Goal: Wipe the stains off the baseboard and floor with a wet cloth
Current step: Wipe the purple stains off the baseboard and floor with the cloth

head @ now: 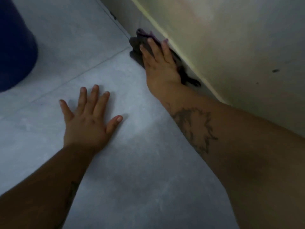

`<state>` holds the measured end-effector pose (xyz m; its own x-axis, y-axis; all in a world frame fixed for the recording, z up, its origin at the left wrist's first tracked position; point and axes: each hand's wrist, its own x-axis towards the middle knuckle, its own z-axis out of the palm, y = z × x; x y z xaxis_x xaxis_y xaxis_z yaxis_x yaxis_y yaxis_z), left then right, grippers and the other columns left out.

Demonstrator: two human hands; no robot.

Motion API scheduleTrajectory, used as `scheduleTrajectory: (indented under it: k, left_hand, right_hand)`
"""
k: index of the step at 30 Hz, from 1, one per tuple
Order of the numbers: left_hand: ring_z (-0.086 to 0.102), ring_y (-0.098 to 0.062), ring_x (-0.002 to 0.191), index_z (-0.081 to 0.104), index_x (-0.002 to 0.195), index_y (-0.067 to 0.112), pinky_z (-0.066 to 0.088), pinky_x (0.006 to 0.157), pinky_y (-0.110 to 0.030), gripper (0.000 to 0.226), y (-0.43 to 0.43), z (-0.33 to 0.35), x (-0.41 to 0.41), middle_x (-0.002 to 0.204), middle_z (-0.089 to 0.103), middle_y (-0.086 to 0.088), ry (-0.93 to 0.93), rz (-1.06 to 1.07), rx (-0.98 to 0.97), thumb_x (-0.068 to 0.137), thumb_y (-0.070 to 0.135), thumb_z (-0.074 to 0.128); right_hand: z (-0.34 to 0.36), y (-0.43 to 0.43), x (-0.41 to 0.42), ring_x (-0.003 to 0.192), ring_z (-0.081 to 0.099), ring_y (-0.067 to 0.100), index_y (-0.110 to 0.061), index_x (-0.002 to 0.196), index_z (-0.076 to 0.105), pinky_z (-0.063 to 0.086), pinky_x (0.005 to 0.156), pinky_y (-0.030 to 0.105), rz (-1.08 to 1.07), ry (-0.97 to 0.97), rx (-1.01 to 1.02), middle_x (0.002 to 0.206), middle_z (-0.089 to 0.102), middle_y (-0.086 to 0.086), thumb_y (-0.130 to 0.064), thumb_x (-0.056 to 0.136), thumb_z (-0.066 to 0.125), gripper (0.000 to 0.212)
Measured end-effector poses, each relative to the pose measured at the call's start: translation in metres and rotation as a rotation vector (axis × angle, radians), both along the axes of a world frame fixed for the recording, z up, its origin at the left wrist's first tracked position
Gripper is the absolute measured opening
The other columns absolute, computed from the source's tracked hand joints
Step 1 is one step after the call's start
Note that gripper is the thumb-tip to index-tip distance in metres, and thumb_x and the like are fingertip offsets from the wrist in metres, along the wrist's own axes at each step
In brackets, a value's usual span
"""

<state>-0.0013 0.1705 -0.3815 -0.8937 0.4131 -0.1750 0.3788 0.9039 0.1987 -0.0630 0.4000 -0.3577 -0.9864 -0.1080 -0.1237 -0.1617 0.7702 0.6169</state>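
Note:
A dark purple-grey cloth (140, 42) is bunched against the grey baseboard (125, 19), where it meets the floor (132, 146). My right hand (158, 63) lies flat on the cloth with fingers stretched out, pressing it to the baseboard; part of the cloth trails out behind my wrist. My left hand (89, 119) rests palm down on the grey tiled floor, fingers spread, holding nothing. A small dark mark (113, 16) sits on the floor seam further along the baseboard.
A large dark blue round container (14, 47) stands on the floor at the far left. The pale wall (231, 38) rises on the right above the baseboard, with a few small dark specks (275, 70). Tile seams cross the floor.

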Motion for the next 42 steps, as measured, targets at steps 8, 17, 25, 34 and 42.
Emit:
scheduleTrajectory:
  k: [8, 17, 25, 34, 42]
  left_hand:
    - [-0.009, -0.024, 0.151, 0.006, 0.156, 0.027, -0.003, 0.117, -0.063, 0.082, -0.002, -0.001, -0.002, 0.164, -0.004, -0.001, -0.039, -0.008, -0.013, 0.09, 0.075, 0.006]
    - [-0.006, -0.024, 0.151, 0.006, 0.154, 0.028, -0.007, 0.117, -0.06, 0.08, -0.003, -0.003, -0.002, 0.164, -0.001, -0.002, -0.035, -0.002, 0.006, 0.09, 0.076, 0.01]
    - [0.003, -0.025, 0.151, 0.018, 0.154, 0.025, -0.005, 0.117, -0.06, 0.08, -0.004, -0.004, -0.001, 0.164, 0.011, -0.004, -0.026, -0.012, 0.041, 0.091, 0.074, 0.016]
    - [0.003, -0.026, 0.151, 0.016, 0.155, 0.027, -0.002, 0.117, -0.061, 0.082, -0.002, -0.002, -0.003, 0.164, 0.01, -0.004, -0.061, -0.021, 0.023, 0.089, 0.076, 0.013]
    - [-0.002, -0.025, 0.151, 0.01, 0.155, 0.029, -0.001, 0.117, -0.062, 0.083, 0.0, 0.0, -0.003, 0.164, 0.004, -0.002, -0.079, -0.014, 0.004, 0.088, 0.079, 0.012]
  right_hand:
    - [0.019, 0.058, 0.167, 0.144, 0.021, 0.039, 0.0, 0.141, 0.042, -0.011, 0.118, 0.048, -0.078, -0.112, 0.009, 0.155, 0.031, 0.014, -0.009, 0.088, 0.025, 0.056]
    - [0.022, -0.004, -0.025, 0.147, -0.008, 0.035, -0.01, 0.153, 0.011, -0.014, 0.112, 0.059, 0.051, 0.018, 0.069, 0.163, -0.003, 0.008, -0.031, 0.096, 0.026, 0.063]
    - [0.032, 0.036, 0.057, 0.146, 0.0, 0.042, -0.003, 0.15, 0.011, -0.012, 0.114, 0.056, 0.109, -0.2, 0.2, 0.161, 0.006, 0.019, -0.02, 0.093, 0.024, 0.06]
    - [0.062, 0.024, 0.043, 0.092, 0.059, 0.035, -0.014, 0.119, 0.059, 0.039, 0.081, 0.044, -0.065, -0.173, -0.285, 0.111, 0.064, 0.01, -0.015, 0.082, 0.047, 0.039]
    - [0.061, -0.053, -0.084, 0.141, 0.018, 0.035, -0.013, 0.132, 0.051, 0.021, 0.112, 0.053, -0.155, -0.135, -0.363, 0.149, 0.037, 0.013, -0.035, 0.09, 0.043, 0.048]
